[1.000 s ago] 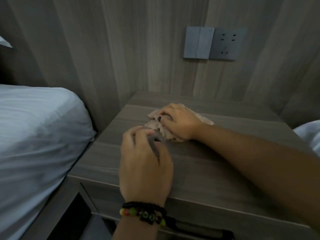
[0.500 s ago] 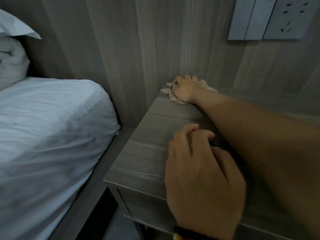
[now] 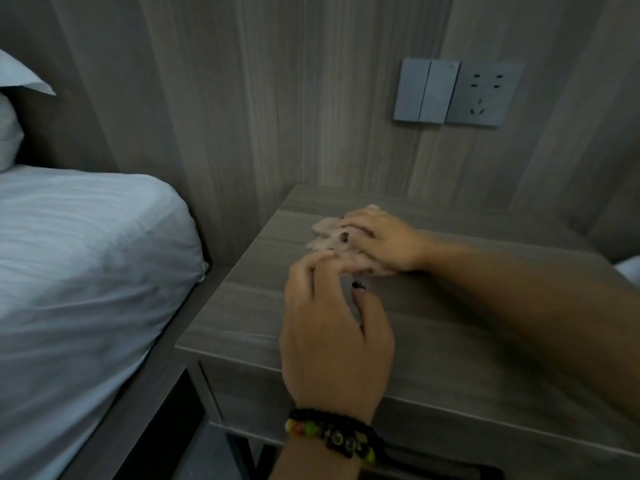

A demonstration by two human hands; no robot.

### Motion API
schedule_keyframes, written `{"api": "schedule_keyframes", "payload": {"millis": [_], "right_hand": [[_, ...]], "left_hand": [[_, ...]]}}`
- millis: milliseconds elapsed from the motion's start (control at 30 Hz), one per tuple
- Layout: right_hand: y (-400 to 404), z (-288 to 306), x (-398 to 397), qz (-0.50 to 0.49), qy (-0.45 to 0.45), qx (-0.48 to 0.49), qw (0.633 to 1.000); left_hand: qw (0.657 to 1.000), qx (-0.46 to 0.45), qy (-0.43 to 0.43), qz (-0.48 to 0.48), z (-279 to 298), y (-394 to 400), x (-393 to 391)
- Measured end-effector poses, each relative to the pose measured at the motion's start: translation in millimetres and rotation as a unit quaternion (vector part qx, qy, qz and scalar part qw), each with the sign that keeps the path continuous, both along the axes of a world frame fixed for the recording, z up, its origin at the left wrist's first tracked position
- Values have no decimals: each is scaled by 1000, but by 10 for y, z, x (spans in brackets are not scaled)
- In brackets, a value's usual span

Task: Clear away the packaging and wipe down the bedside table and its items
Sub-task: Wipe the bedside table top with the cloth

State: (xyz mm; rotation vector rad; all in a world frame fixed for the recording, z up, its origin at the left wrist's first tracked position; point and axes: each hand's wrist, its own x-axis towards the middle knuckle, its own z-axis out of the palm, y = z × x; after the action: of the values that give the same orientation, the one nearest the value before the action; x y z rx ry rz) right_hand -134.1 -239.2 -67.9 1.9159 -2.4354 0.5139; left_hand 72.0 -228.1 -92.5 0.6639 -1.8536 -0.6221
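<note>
The grey wood-grain bedside table (image 3: 450, 334) fills the middle and right of the head view. A crumpled pale pink cloth (image 3: 323, 230) lies on its top, towards the back left. My right hand (image 3: 381, 242) lies over the cloth with bent fingers and grips it against the tabletop; most of the cloth is hidden under the hand. My left hand (image 3: 332, 337), with a beaded bracelet at the wrist, rests on the table's front part with loosely bent fingers. Its fingertips reach the cloth's near edge, and I see nothing held in it.
A bed with white sheets (image 3: 79, 271) stands close on the left, with a pillow (image 3: 10, 126) at the far left. On the wood-panel wall behind the table sit a switch (image 3: 427, 91) and a socket (image 3: 483, 95). A drawer front (image 3: 249, 400) shows below the tabletop.
My right hand has drawn the cloth from the table's back left corner at the wall towards the middle of the top. The left hand has stayed on the front part.
</note>
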Motion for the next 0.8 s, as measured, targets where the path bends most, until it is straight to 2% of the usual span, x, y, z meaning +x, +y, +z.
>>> {"api": "schedule_keyframes", "payload": {"millis": [133,200,267,400,467,567,700,800], "right_hand": [[102,8,-228,-176,-26,-25,984],[60,-4,-113,-201,5,-2,979],[113,-36,119,-164,25,23,986],[695,-96,665,15,37,-12,999],[1009,-67,634,23,25,-6,999],[1249,-59,293,-69,45,-5,997],[994,-59,92,-248,31,32,968],[895,-87,426,-239,42,18,970]], "left_hand": [[1000,-4,25,1,2,-10,-4],[999,-8,38,-4,12,6,-8],[999,-9,49,-7,13,-2,1],[998,-9,61,-17,3,-14,10],[998,-2,62,-26,-10,4,20],[998,-6,56,-34,-39,21,31],[998,-22,47,-28,-24,25,23],[998,-24,47,-26,-4,34,23]]}}
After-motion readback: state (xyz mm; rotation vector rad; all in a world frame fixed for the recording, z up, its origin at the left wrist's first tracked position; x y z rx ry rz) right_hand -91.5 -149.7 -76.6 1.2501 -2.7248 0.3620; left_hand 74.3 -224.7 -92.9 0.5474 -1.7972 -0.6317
